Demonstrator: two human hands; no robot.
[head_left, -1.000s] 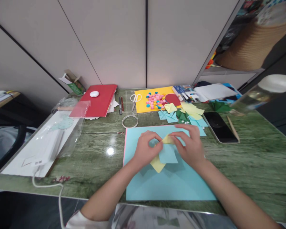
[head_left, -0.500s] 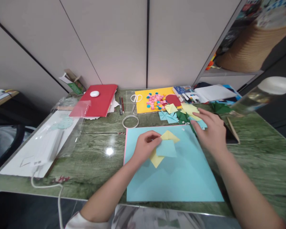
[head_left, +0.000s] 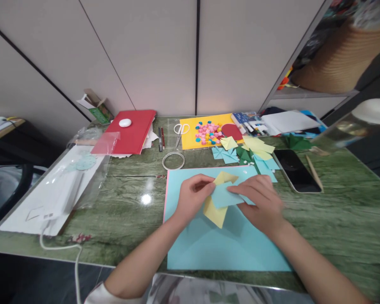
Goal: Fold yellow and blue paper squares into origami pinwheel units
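Over the large light-blue sheet (head_left: 209, 253), my left hand (head_left: 192, 196) pinches a folded paper piece near its upper left edge. This piece has yellow paper (head_left: 215, 214) behind and a light-blue paper square (head_left: 223, 196) in front. My right hand (head_left: 262, 204) is closed on the right side of the blue paper, thumb below and fingers above. Its fingers partly cover that edge, so I cannot tell whether a second blue slip is between them. Folded yellow papers (head_left: 258, 145), blue folded papers (head_left: 224, 155) and green folded papers (head_left: 244, 155) lie beyond the sheet.
Scissors (head_left: 179, 135), a tape roll (head_left: 173, 161) and a yellow sheet (head_left: 190, 141) bearing pink and blue pieces (head_left: 207, 131) lie behind. A phone (head_left: 296, 171) and a clear bottle (head_left: 345, 126) stand at right; a red folder (head_left: 131, 133) and white power strip (head_left: 65, 196) are left.
My right hand has come from the folded papers at the back right to the piece in my left hand, uncovering the phone. The held yellow and blue paper has tilted.
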